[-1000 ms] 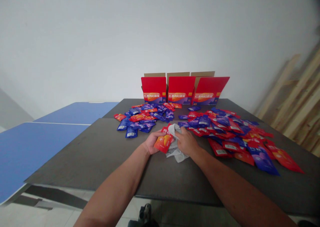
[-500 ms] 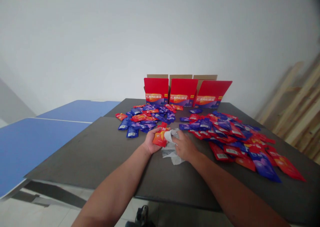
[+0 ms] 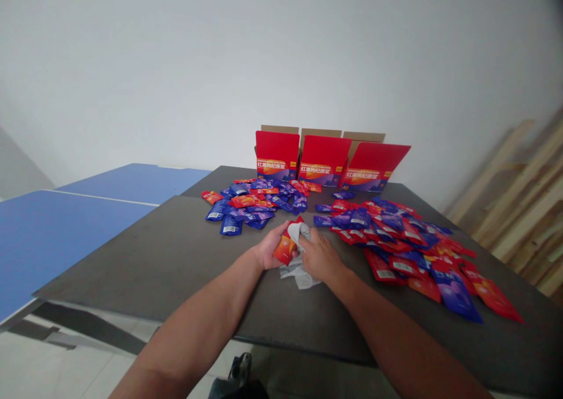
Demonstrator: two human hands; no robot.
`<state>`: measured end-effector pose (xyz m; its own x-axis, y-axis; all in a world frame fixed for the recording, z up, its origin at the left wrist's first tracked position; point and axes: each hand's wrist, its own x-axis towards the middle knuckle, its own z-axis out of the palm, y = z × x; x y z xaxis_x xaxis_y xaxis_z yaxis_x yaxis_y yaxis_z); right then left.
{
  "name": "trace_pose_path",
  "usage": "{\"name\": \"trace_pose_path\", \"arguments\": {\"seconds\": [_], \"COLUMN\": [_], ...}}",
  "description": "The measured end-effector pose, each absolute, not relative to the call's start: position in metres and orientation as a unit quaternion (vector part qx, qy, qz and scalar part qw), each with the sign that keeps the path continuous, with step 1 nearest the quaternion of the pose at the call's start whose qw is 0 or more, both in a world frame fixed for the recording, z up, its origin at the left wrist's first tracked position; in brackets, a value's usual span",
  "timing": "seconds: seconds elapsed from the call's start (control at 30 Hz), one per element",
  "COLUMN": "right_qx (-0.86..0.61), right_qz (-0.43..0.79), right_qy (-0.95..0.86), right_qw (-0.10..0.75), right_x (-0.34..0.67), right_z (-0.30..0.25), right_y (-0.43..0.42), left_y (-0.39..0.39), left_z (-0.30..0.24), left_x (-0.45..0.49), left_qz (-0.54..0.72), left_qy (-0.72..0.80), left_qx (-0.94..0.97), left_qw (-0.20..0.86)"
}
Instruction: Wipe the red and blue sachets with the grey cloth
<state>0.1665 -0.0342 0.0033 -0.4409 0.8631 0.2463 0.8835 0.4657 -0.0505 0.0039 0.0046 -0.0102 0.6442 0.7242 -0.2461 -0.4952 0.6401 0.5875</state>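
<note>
In the middle of the frame, left hand (image 3: 267, 251): grip clamped round the lower part of a red pouch (image 3: 285, 246), and the pouch sits tilted up off the counter with its face turned toward the other hand.
Right hand (image 3: 320, 257): grip bunched shut on a grey cloth (image 3: 301, 274), pressing the upper fold against the pouch's right side. Gathered like that, I'd judge, the cloth gives a firm pad rather than a loose flap.
Red pouch: just above the counter at frame centre, pinched between the left hand and the cloth, touching both.
Grey cloth: the top is up against the pouch, and the tail trails down onto the counter (image 3: 176, 252) below the hands.
Left pile (image 3: 250, 202): a loose heap up and to the left of the hands, mostly blue pouches with some red, lying apart from the hands.
Right pile (image 3: 396, 240): the bigger spread, red and blue mixed, running from just beside the right hand out toward the counter's right edge. It looks within easy reach of that arm.
Boxes (image 3: 323, 161): three red cartons with flaps open, standing side by side at the far edge behind both piles.
Blue table (image 3: 65, 223): left of the frame, up against the counter.
Wooden slats (image 3: 519, 211): at the right edge of the frame, leaning near the wall.
</note>
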Motion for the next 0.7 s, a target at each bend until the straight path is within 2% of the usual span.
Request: {"name": "trace_pose_path", "arguments": {"seconds": [0.23,0.43,0.57,0.7], "right_qx": [-0.591,-0.626,-0.503,-0.387], "right_qz": [-0.033,-0.016,-0.033,-0.038], "right_qy": [-0.794,-0.766,-0.844,-0.906], "right_qw": [0.139,0.144,0.183,0.165], "right_x": [0.172,0.174,0.172,0.163], "right_z": [-0.003,-0.006,-0.006,-0.005], "right_y": [-0.027,-0.022,-0.028,-0.038], "left_y": [0.003,0.005,0.008,0.01], "left_z": [-0.01,-0.005,-0.007,-0.011], "left_x": [0.001,-0.002,-0.004,-0.001], "left_qz": [0.307,0.323,0.371,0.417], "left_qy": [0.26,0.192,0.185,0.218], "left_qx": [0.254,0.202,0.185,0.186], "left_qw": [0.88,0.905,0.891,0.862]}}
